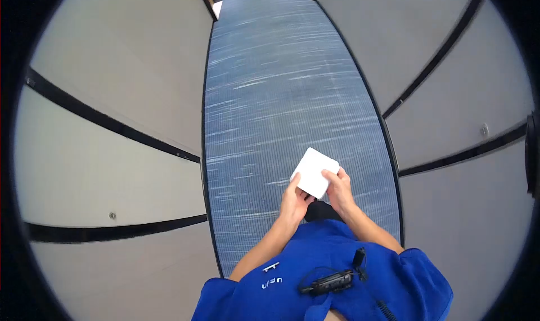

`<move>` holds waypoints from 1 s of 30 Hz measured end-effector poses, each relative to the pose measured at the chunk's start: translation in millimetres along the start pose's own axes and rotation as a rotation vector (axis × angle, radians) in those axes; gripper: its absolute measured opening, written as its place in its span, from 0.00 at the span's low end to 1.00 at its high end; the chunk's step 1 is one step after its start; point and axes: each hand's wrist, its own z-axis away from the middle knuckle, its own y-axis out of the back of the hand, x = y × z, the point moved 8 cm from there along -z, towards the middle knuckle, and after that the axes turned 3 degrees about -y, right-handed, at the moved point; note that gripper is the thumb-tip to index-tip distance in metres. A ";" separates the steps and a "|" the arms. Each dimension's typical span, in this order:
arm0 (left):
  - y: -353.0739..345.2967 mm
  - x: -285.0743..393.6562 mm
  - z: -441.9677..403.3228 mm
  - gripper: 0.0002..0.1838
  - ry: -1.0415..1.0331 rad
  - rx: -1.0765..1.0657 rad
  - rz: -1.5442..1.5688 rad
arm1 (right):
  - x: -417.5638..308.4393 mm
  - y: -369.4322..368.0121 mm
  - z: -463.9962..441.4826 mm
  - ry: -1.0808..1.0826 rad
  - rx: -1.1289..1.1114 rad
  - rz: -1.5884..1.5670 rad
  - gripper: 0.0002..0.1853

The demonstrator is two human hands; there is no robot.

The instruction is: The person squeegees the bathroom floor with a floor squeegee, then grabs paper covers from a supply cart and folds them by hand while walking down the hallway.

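Observation:
A plain white flat box-like object with rounded corners (312, 173) is held in front of my body, tilted in both hands. My left hand (292, 200) grips its lower left edge, thumb along the side and fingers underneath. On the right side, my right hand (338, 190) holds the edge with its thumb lying on the top face. The fingers below the object are partly hidden. No markings show on its bright surface, so its exact kind cannot be told.
Blue streaked carpet (275, 96) runs ahead as a narrow aisle. Grey panels (129, 51) with black strips stand on the left, and similar grey panels (450, 124) on the right. A black device (332, 281) is clipped on my blue shirt (382, 265).

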 end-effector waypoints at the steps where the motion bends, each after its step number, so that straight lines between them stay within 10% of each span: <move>1: -19.7 27.4 -28.0 0.26 -0.077 -0.061 0.029 | -9.7 -29.6 -31.5 -0.032 -0.035 0.015 0.20; 7: -131.0 197.6 -148.9 0.22 -0.595 -0.108 -0.280 | -63.3 -142.1 -212.7 -0.114 -0.367 0.249 0.26; 19: -389.3 421.4 -436.4 0.25 -0.301 -0.747 -1.127 | -238.9 -304.0 -543.5 0.056 -0.425 0.831 0.26; 30: -553.1 588.3 -735.4 0.43 -0.251 -0.492 -0.104 | -313.0 -401.2 -925.9 -0.014 -0.226 0.056 0.21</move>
